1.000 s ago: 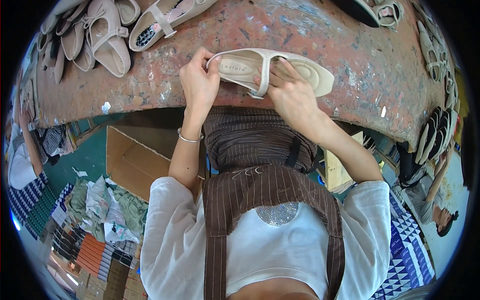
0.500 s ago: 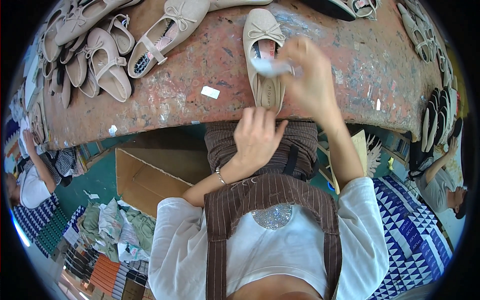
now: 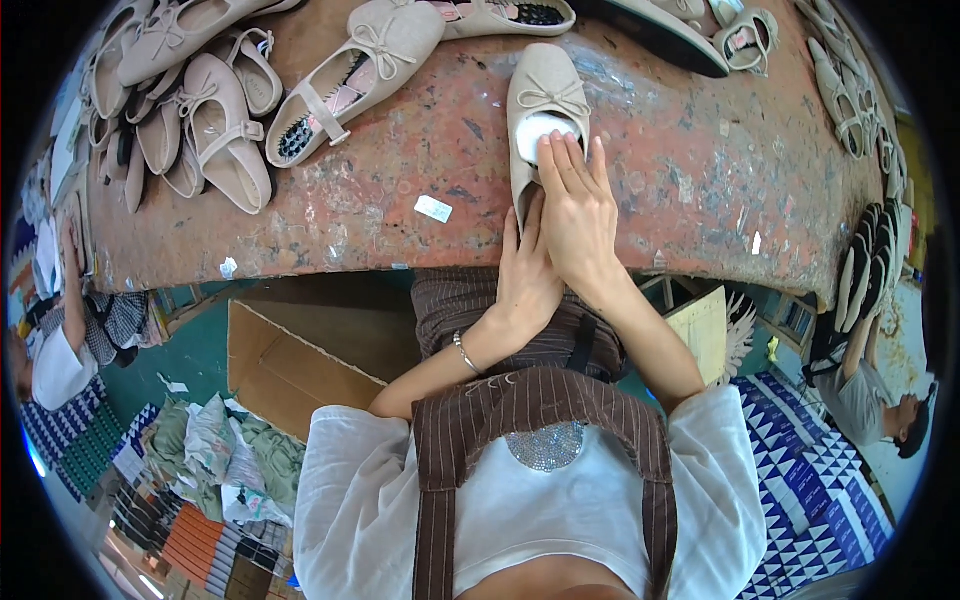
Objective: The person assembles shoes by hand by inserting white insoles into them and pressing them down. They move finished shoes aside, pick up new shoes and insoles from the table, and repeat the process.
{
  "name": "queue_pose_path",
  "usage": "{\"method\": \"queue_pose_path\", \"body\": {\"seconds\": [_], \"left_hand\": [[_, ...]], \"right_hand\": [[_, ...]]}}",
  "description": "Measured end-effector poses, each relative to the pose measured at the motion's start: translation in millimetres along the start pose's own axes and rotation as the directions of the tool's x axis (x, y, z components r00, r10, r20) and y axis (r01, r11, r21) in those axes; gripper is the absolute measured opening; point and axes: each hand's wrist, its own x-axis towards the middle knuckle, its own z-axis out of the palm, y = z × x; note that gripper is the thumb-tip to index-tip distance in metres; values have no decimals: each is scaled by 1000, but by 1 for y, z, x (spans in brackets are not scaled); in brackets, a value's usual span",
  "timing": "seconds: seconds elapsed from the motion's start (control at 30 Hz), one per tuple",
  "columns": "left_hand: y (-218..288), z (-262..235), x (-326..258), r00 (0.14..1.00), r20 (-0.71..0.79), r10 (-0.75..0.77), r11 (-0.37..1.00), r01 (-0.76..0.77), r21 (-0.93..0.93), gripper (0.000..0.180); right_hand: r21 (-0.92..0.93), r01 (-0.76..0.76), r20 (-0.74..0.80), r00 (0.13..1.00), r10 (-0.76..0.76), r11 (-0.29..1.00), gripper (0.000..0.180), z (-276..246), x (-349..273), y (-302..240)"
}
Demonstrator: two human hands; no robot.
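A beige ballet flat (image 3: 540,75) with a thin bow lies on the worn table, its toe pointing away from me. Inside its opening is a white, rounded pad (image 3: 538,128), which looks like an insole piece. My right hand (image 3: 582,218) lies over the shoe with fingers stretched out, the fingertips pressing on the pad. Below it, my left hand (image 3: 524,275) is closed round the heel end, partly covered by the right hand. Most of the shoe's inner sole and heel is hidden under both hands.
The red-brown table (image 3: 400,225) carries a heap of beige shoes (image 3: 222,150) at the left and a strapped shoe (image 3: 385,60) nearer the middle. A small white tag (image 3: 433,208) lies left of my hands. Below the edge stands an open cardboard box (image 3: 290,365). People work at both sides.
My right hand has come down from above the shoe and laid the white pad inside its opening. My left hand has shifted slightly right, still at the heel.
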Motion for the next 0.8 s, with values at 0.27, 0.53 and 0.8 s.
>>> {"method": "queue_pose_path", "body": {"seconds": [0.27,0.53,0.8], "left_hand": [[-9,8,-4,1000,15,12,999,-12,34,57],[-9,8,-3,998,-29,60,997,-62,-47,47],[-15,-17,12,987,-136,84,990,-98,-103,44]], "right_hand": [[-70,-47,209,976,61,996,52,6,-7,-7],[-331,-32,47,998,50,943,35,28,23,5],[-212,162,153,980,-131,964,24,34,50,42]]}}
